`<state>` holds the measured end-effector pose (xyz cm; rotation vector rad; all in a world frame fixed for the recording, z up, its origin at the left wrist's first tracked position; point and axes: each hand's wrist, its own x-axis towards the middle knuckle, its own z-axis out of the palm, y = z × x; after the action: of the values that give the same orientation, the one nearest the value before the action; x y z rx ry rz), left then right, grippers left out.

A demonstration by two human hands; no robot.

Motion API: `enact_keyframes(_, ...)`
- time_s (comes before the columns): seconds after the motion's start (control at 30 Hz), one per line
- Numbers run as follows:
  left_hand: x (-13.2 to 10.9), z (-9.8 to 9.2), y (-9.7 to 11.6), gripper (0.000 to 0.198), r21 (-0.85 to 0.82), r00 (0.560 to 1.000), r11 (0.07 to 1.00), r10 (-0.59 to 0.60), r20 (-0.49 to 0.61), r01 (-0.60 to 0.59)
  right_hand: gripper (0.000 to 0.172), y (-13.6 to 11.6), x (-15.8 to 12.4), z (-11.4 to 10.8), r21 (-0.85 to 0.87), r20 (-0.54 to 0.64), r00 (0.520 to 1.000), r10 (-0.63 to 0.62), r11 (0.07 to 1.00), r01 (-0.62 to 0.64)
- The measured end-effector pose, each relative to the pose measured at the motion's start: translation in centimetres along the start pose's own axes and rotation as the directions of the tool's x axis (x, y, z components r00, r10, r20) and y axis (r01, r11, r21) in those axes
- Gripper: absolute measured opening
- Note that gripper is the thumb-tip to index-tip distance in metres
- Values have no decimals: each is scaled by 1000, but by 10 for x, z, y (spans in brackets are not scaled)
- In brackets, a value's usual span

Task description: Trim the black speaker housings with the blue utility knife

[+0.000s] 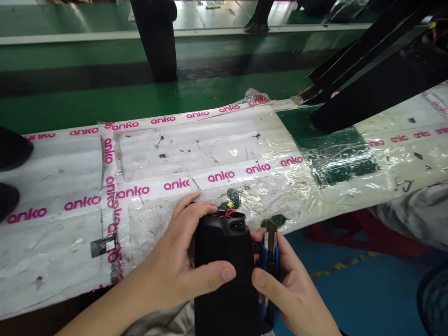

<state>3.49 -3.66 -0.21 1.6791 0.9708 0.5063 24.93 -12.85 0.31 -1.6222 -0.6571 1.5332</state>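
A black cylindrical casing (226,280) stands upright at the bottom centre, with red wires and a yellow connector (230,205) sticking out of its open top. My left hand (182,256) wraps round its left side, the thumb across its front and the fingers at the top rim. On the right, my right hand (285,284) holds a blue utility knife (269,275), its metal end pointing up beside the casing. The right fingertips are close to the casing's right side; whether they press on it is hard to tell.
A work surface (196,149) covered in white sheeting and pink-lettered tape lies ahead. More black casings stand at the far edge (157,42), the left (14,149) and the upper right (381,84). A red stool (364,242) is under the table at right.
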Motion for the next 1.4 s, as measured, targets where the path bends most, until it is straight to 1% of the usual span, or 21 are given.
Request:
enact_keyframes(0.13,-6,10,3,56,-115,982,984,119,-145,-137,70,9,1,8,-16,91,995,-42,999,44)
enact_keyframes(0.2,-11,6,4,48,-174,971,975,100,-217,-140,67,10,2,12,-26,141,989,-46,998,50)
enact_keyframes(0.27,-14,-1,5,43,-181,975,979,48,-216,-89,56,8,4,16,-29,193,979,-57,998,64)
enact_keyframes(0.3,-15,-5,5,41,-166,979,984,30,-201,-64,47,5,5,17,-69,214,971,-104,990,121)
enact_keyframes(0.33,-16,-8,6,41,-144,983,988,26,-184,-53,36,1,6,18,-149,226,956,-189,963,225)
enact_keyframes(0.37,-16,-10,6,41,-121,985,991,30,-168,-51,27,-4,7,18,-272,237,925,-297,894,357)
enact_keyframes(0.4,-15,-11,6,42,-105,987,993,39,-159,-56,23,-9,9,17,-422,255,865,-431,755,501)
enact_keyframes(0.43,-15,-12,6,42,-95,986,993,48,-159,-64,24,-14,10,16,-571,295,775,-559,547,612)
enact_keyframes(0.47,-14,-11,6,42,-89,985,994,53,-163,-68,26,-19,11,15,-684,350,677,-647,317,657)
enact_keyframes(0.5,-14,-11,6,43,-84,985,994,58,-164,-73,26,-24,12,14,-746,405,595,-694,126,654)
enact_keyframes(0.53,-13,-10,7,43,-81,985,994,58,-163,-72,26,-27,12,12,-772,459,542,-704,-14,635)
enact_keyframes(0.57,-13,-8,7,44,-80,985,994,58,-161,-72,27,-30,13,12,-780,502,514,-696,-107,617)
enact_keyframes(0.6,-13,-8,7,44,-81,986,994,56,-158,-69,29,-33,13,11,-778,531,505,-680,-156,608)
enact_keyframes(0.63,-13,-7,7,44,-85,987,995,46,-155,-60,32,-34,13,10,-776,549,513,-660,-174,606)
enact_keyframes(0.8,-15,-6,10,44,-114,984,993,-9,-175,-12,37,-39,13,10,-757,599,538,-594,-200,622)
enact_keyframes(0.97,-14,-6,12,42,-109,980,994,-11,-198,-10,34,-39,17,10,-744,614,508,-604,-228,628)
enact_keyframes(1.1,-13,-8,14,43,-79,984,997,-9,-179,-5,35,-41,18,9,-748,625,520,-582,-253,614)
enact_keyframes(1.17,-12,-9,16,44,-61,985,998,-15,-173,5,32,-43,17,9,-750,629,520,-578,-278,600)
enact_keyframes(1.27,-12,-10,17,44,-107,985,994,-55,-163,37,25,-46,15,10,-776,610,543,-577,-299,555)
enact_keyframes(1.3,-11,-11,17,44,-135,986,990,-66,-152,46,25,-47,15,10,-785,604,557,-571,-305,539)
enact_keyframes(1.4,-11,-12,13,44,-192,988,980,-82,-129,56,33,-51,17,11,-794,599,573,-559,-327,512)
